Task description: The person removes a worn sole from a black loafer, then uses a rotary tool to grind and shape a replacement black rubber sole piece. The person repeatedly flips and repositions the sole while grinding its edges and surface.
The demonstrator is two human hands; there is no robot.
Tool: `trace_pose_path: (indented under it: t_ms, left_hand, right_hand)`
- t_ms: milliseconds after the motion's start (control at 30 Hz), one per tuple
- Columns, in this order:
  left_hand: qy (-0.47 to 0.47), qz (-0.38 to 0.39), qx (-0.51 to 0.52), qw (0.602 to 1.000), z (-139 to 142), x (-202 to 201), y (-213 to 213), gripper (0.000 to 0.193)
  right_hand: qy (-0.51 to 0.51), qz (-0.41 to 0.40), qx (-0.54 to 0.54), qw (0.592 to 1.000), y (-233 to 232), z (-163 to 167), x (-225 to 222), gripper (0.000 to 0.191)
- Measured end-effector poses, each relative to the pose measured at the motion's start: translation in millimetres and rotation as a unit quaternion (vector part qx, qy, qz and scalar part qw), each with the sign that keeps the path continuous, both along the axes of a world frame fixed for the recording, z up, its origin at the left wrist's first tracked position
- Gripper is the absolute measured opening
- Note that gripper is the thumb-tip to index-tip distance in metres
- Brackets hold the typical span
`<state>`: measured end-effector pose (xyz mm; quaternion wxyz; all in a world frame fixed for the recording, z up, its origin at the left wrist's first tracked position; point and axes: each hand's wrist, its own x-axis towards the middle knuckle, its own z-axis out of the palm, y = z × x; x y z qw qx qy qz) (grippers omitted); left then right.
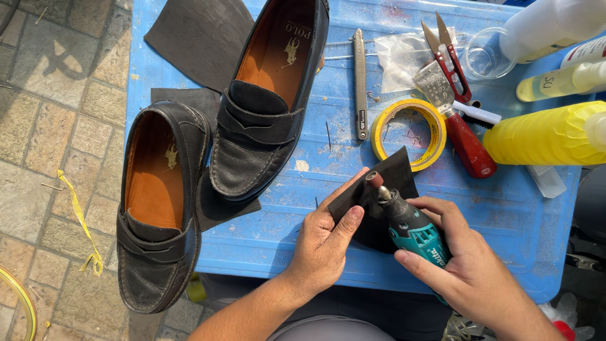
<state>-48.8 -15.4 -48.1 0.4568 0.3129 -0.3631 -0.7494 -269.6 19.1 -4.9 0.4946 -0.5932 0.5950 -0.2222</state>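
My left hand [325, 243] pinches a small dark rubber piece [394, 180] against the blue table [517, 215]. My right hand [467, 268] grips a teal rotary tool [413, 230], and its sanding tip [375, 179] touches the rubber piece near my left thumb. Two black loafers with orange insoles lie to the left: one [161, 208] hangs over the table's left edge, the other [268, 101] lies further back on the table.
Dark rubber sheets [199, 35] lie under and behind the shoes. A yellow tape roll [410, 134], a folding knife [360, 82], a red-handled scraper [464, 136], red snips [449, 57], a yellow bottle [546, 134] and clear bottles [555, 25] crowd the back right. Paving stones [57, 126] lie to the left.
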Motion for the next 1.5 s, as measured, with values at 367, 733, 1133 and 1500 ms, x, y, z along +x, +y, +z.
trace_pose_path:
  t_ms: [367, 733, 1133, 1500]
  left_hand:
    - [0.019, -0.003, 0.044, 0.999, -9, -1, 1, 0.049]
    - [-0.028, 0.007, 0.001, 1.000, -13, 0, 3, 0.047]
    - [-0.011, 0.003, 0.002, 1.000, -20, 0, 5, 0.046]
    - [-0.062, -0.006, -0.008, 0.998, -9, 1, 0, 0.047]
  right_hand:
    - [0.107, -0.050, 0.045, 0.992, -22, 26, 30, 0.074]
    - [0.107, -0.024, 0.000, 0.994, -14, 19, 28, 0.073]
    - [0.132, -0.016, -0.003, 0.991, -13, 18, 32, 0.075]
    - [0.148, 0.000, 0.023, 0.989, -10, 17, 33, 0.080]
